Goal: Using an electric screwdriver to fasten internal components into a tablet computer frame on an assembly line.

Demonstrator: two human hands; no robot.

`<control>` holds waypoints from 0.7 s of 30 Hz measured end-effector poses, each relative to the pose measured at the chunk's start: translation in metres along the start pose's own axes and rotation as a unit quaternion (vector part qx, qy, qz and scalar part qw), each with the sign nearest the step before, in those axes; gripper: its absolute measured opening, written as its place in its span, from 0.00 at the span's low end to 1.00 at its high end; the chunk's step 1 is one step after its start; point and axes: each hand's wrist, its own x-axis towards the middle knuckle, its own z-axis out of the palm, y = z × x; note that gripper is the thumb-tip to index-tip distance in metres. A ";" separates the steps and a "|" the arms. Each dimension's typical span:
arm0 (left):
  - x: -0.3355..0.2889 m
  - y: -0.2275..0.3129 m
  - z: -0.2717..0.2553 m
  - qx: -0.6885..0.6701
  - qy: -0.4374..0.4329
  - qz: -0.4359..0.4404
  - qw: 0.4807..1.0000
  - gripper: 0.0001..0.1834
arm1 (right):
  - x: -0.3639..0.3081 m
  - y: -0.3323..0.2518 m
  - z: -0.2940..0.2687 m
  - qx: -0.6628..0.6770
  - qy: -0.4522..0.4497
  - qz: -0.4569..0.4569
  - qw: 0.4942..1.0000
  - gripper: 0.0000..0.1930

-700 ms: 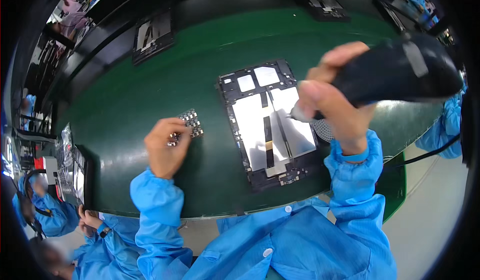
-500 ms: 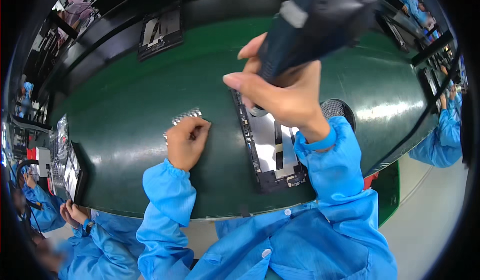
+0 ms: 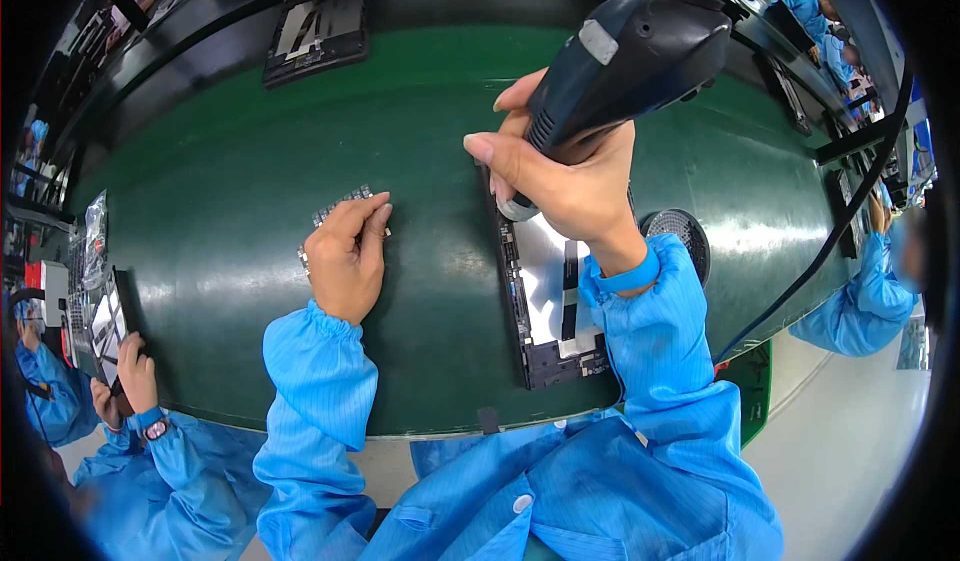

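Observation:
My right hand (image 3: 585, 186) is wrapped round a black electric screwdriver (image 3: 640, 61), tilted with its body up to the right. Its pale round lower end (image 3: 517, 209) is over the upper left part of an opened tablet (image 3: 545, 296), whose silver inside and dark board edge show. My hand and sleeve cover the tablet's right side. My left hand (image 3: 348, 261) is closed in a pinch, with thumb and forefinger close together. It is above a small silvery patterned strip (image 3: 342, 201), partly hidden beneath the fingers. Whether anything sits in the pinch is too small to see.
A round black mesh-like dish (image 3: 680, 241) is beyond my right wrist. Another opened tablet (image 3: 318, 31) lies at the back of the green bench (image 3: 420, 361). A black cable (image 3: 835, 236) hangs along the right. At the left, a co-worker's hands (image 3: 135, 376) touch a device.
My view has shifted a little, and the screwdriver shows sharper. My left fingertips are less tightly bunched. The co-worker's hand at the left has moved up along the device there.

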 end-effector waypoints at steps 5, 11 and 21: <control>-0.003 -0.002 0.001 -0.030 0.049 -0.026 0.998 0.06 | -0.001 0.002 -0.005 -0.016 -0.045 -0.004 0.999 0.13; -0.006 0.001 0.002 -0.191 0.069 -0.136 0.970 0.09 | -0.006 0.002 0.003 -0.005 -0.006 0.046 0.999 0.09; -0.013 0.009 0.016 -0.099 0.037 -0.002 0.994 0.14 | -0.006 0.004 -0.007 0.003 -0.014 0.023 1.000 0.09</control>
